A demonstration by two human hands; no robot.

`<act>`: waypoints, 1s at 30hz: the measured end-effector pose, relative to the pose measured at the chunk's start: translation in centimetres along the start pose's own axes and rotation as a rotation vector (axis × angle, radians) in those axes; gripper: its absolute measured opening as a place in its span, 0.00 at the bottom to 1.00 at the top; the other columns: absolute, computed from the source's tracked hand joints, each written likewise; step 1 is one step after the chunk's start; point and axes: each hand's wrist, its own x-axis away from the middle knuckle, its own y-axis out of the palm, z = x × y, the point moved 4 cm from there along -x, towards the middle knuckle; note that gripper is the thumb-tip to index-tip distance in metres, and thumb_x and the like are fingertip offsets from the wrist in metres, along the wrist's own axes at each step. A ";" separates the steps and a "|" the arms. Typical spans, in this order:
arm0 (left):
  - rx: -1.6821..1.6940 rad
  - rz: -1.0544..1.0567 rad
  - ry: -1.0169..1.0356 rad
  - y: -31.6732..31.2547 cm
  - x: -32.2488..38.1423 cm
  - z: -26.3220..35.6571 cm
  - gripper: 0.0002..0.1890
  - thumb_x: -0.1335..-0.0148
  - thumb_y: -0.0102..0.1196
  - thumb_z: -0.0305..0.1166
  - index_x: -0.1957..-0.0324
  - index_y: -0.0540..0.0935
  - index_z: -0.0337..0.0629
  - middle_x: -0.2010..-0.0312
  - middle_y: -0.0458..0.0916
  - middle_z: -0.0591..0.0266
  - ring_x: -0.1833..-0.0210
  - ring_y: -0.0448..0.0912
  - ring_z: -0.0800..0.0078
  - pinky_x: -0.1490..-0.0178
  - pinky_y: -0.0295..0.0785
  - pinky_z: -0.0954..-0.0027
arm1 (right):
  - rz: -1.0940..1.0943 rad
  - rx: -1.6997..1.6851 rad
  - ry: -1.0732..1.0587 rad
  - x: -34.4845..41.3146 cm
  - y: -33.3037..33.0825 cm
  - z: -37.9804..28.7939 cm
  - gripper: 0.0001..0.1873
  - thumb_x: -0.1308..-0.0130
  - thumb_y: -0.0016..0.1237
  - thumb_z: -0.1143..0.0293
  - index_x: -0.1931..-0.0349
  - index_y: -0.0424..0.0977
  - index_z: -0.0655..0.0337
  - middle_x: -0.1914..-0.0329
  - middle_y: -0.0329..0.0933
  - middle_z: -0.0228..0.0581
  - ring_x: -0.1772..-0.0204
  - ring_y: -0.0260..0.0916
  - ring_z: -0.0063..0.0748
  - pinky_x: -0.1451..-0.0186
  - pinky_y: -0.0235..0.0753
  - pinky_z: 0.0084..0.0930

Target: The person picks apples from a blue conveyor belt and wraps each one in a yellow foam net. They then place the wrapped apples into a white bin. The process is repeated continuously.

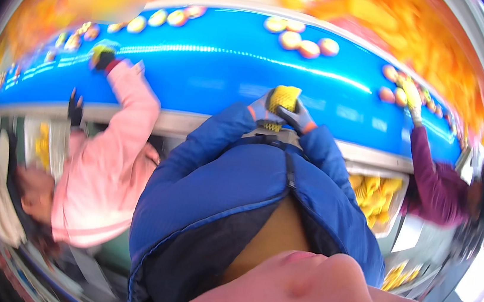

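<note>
Both of my hands meet in front of my waist, at the near edge of the blue conveyor belt. They wear grey gloves with dark palms and orange cuffs. Between them is a yellow foam-net fruit sleeve; whether fruit is inside is hidden. My left hand grips its left side, and my right hand holds the right side with fingers across the front. More yellow netting shows just below my hands. Farther across the belt lies a loose group of red-and-yellow apples, apart from my hands.
At left, a co-worker in a pink jacket reaches over the belt. Another in a purple sleeve touches apples at right. A white bin of yellow sleeves stands under the belt's edge to my right. Blurred orange material fills the far side.
</note>
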 end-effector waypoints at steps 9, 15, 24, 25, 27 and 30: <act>-0.173 0.256 -0.345 -0.1 -0.2 -4.2 0.46 0.44 0.64 0.29 0.30 0.48 0.39 0.54 0.74 0.45 0.63 0.78 0.67 0.61 0.74 0.65 | 1.102 -0.193 -0.576 9.9 -17.7 -2.4 0.31 0.41 0.62 0.66 0.41 0.64 0.67 0.46 0.74 0.43 0.48 0.74 0.32 0.47 0.76 0.30; -0.373 0.250 -0.197 -1.1 1.3 -4.4 0.38 0.40 0.59 0.26 0.30 0.54 0.39 0.52 0.75 0.48 0.57 0.76 0.68 0.54 0.74 0.63 | 2.133 0.460 -0.571 33.3 -28.2 -0.5 0.41 0.43 0.61 0.52 0.37 0.60 0.70 0.43 0.71 0.55 0.43 0.70 0.38 0.43 0.72 0.28; -0.248 0.227 -0.240 -0.8 1.1 -5.3 0.35 0.39 0.58 0.26 0.32 0.57 0.37 0.54 0.76 0.54 0.57 0.75 0.72 0.54 0.73 0.69 | 2.224 0.650 0.252 48.6 -29.6 4.0 0.39 0.42 0.53 0.42 0.40 0.66 0.66 0.40 0.68 0.60 0.37 0.64 0.57 0.34 0.63 0.41; -0.245 0.244 -0.214 -0.9 1.2 -5.4 0.35 0.39 0.58 0.26 0.32 0.57 0.36 0.54 0.76 0.54 0.57 0.75 0.73 0.54 0.73 0.70 | 2.233 0.708 0.293 48.3 -29.4 3.7 0.39 0.42 0.54 0.43 0.40 0.67 0.65 0.40 0.68 0.60 0.37 0.64 0.57 0.34 0.64 0.41; -0.249 0.223 -0.229 -0.9 1.3 -6.0 0.35 0.39 0.58 0.26 0.33 0.58 0.36 0.55 0.77 0.55 0.57 0.75 0.73 0.54 0.73 0.70 | 2.307 0.766 0.117 46.6 -28.8 2.5 0.33 0.43 0.57 0.47 0.44 0.71 0.63 0.43 0.70 0.56 0.39 0.66 0.55 0.36 0.66 0.40; -0.266 0.205 -0.204 -0.8 1.3 -6.4 0.34 0.39 0.58 0.26 0.33 0.59 0.35 0.56 0.77 0.55 0.58 0.76 0.73 0.55 0.73 0.70 | 2.209 0.905 -0.223 40.0 -28.0 -0.1 0.22 0.40 0.57 0.56 0.50 0.76 0.61 0.47 0.74 0.53 0.44 0.70 0.50 0.40 0.69 0.38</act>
